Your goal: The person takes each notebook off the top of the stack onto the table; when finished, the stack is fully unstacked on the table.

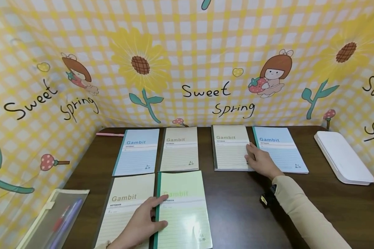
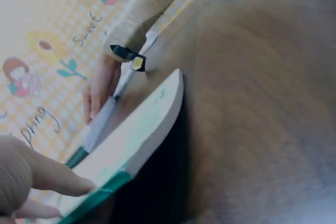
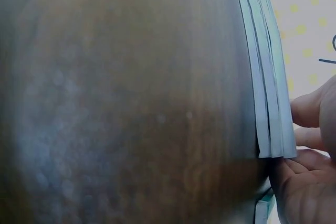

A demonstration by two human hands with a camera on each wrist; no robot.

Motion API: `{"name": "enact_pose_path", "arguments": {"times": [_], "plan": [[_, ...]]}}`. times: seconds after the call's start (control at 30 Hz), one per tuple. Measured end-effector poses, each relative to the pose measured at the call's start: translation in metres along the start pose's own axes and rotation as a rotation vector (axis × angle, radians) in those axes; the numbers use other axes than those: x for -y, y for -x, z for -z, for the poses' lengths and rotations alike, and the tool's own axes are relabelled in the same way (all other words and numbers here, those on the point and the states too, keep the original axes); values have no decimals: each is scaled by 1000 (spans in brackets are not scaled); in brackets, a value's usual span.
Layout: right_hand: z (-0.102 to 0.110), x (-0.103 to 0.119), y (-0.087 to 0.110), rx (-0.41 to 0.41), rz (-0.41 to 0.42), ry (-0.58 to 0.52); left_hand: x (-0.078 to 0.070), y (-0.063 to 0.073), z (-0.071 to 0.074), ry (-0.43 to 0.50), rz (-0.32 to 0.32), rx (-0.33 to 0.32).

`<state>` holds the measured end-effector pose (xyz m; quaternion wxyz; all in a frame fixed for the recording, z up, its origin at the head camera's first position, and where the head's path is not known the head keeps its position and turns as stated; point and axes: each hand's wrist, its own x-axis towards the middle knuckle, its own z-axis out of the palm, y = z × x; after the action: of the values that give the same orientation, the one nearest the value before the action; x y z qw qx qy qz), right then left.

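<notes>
Green cover, with the left hand (image 1: 143,217) lying loosely spread across the spine of that notebook (image 1: 184,211) at 8 o'clock from mid-table, not clamped on anything, probably just steadying it. Right hand (image 1: 263,162) is relaxed too, fingertips against the cream notebooks (image 1: 230,155) at 12, I'd guess to keep their edge lined up. Blue notebook (image 1: 278,147) just beside at 1, white case (image 1: 344,157) at 3, pouch (image 1: 50,218) at 9

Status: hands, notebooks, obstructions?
Left hand touching green Gambit notebook. Right hand touching rightmost cream Gambit notebook. Possible obstruction: rightmost blue Gambit notebook, close alongside.
</notes>
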<state>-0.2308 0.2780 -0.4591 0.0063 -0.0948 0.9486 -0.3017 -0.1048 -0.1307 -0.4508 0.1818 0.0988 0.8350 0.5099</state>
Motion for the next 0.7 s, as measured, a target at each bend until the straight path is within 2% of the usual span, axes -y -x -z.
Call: {"name": "enact_pose_path", "arguments": {"times": [0.17, 0.37, 0.43, 0.53, 0.63, 0.7], "plan": [[1, 1, -1, 7, 1, -2, -14, 1, -3, -409, -22, -76], [1, -1, 0, 7, -12, 3, -21, 3, -15, -730, -99, -159], [0, -1, -1, 6, -13, 2, -22, 2, -16, -784, -132, -189], [1, -1, -1, 5, -13, -3, -23, 0, -15, -813, -159, -212], [1, 0, -1, 9, -17, -2, -27, -5, -14, -801, -170, -225], [1, 0, -2, 6, -14, -1, -34, -14, -14, -771, -189, -230]]}}
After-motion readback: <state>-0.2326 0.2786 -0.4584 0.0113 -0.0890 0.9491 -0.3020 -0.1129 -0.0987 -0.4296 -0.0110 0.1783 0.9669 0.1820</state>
